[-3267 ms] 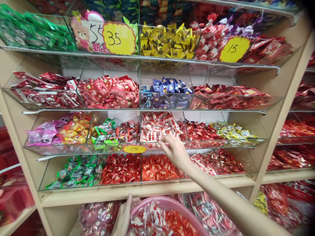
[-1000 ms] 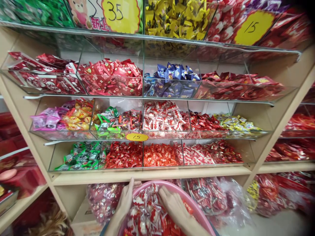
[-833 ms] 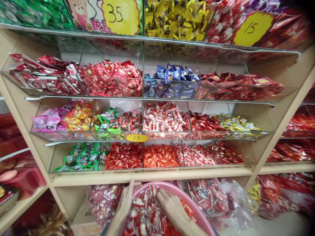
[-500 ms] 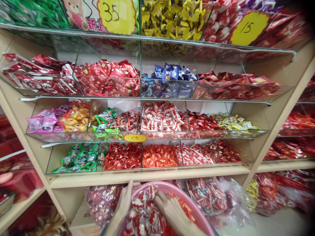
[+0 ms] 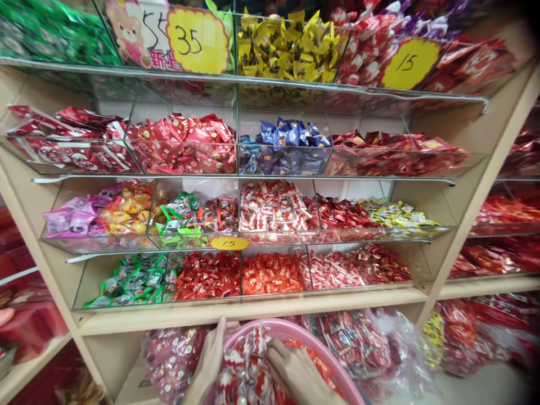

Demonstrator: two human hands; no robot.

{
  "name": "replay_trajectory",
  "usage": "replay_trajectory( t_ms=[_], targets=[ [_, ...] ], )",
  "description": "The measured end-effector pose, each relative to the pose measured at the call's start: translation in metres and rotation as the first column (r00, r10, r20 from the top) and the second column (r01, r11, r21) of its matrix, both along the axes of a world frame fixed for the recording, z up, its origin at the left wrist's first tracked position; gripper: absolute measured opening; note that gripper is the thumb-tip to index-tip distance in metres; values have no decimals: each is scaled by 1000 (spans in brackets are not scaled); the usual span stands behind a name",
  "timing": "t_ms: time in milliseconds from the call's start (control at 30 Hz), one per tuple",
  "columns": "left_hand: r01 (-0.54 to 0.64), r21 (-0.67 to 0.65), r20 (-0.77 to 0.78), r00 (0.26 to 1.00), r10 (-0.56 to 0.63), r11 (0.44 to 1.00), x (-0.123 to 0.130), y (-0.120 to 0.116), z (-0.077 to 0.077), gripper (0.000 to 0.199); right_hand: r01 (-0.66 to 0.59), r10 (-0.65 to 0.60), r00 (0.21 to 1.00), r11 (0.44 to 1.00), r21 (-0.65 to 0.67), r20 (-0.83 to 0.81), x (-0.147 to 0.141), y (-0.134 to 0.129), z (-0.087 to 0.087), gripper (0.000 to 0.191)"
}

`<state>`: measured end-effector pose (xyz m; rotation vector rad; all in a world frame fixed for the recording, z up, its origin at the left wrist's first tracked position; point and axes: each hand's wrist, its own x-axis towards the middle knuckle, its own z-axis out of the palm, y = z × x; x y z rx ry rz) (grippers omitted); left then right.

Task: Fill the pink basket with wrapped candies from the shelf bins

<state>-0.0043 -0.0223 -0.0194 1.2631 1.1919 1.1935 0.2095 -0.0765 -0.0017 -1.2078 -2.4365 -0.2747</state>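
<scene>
A pink plastic basket [image 5: 333, 350] at the bottom middle holds red-and-white wrapped candies [image 5: 240, 374] on its left side and orange-red packets [image 5: 314, 360] on its right. At its left rim is my left hand [image 5: 212, 351], fingers stretched upward and palm turned toward the candies. My right hand [image 5: 291, 365] reaches in from the right, its fingers curled down and pressed together against the red-and-white candies. Those fingertips are partly hidden, so how many candies they grip does not show.
Ahead rises a wooden shelf [image 5: 253, 316] with clear-walled bins of wrapped sweets in several rows. Yellow price tags [image 5: 230, 243] hang on the bins. Below the shelf, plastic bags of candy [image 5: 172, 357] [image 5: 356, 337] flank the basket.
The camera view has tilted slightly, so the shelves sit a little lower in the picture. Both hands stay at the basket, with the right fingers still curled among the candies.
</scene>
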Motion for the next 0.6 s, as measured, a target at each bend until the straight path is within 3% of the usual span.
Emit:
replay_trajectory(
  t_ms=[133, 300, 433, 600],
  targets=[
    [-4, 4, 6, 1000, 4, 1000, 0, -1, 1, 67, 98, -125, 980, 981, -166, -158, 1, 2, 3, 11],
    [-13, 14, -3, 1000, 13, 1000, 0, 0, -2, 65, 193, -337, 881, 898, -396, -334, -4, 7, 5, 24],
    [-10, 20, -27, 1000, 11, 1000, -1, 3, -7, 67, 184, -409, 821, 850, -493, -399, -11, 10, 1, 30],
    [-20, 22, -19, 1000, 20, 1000, -1, 2, -7, 65, 100, -411, 769, 834, -543, -490, -19, 16, -11, 25]
  ],
)
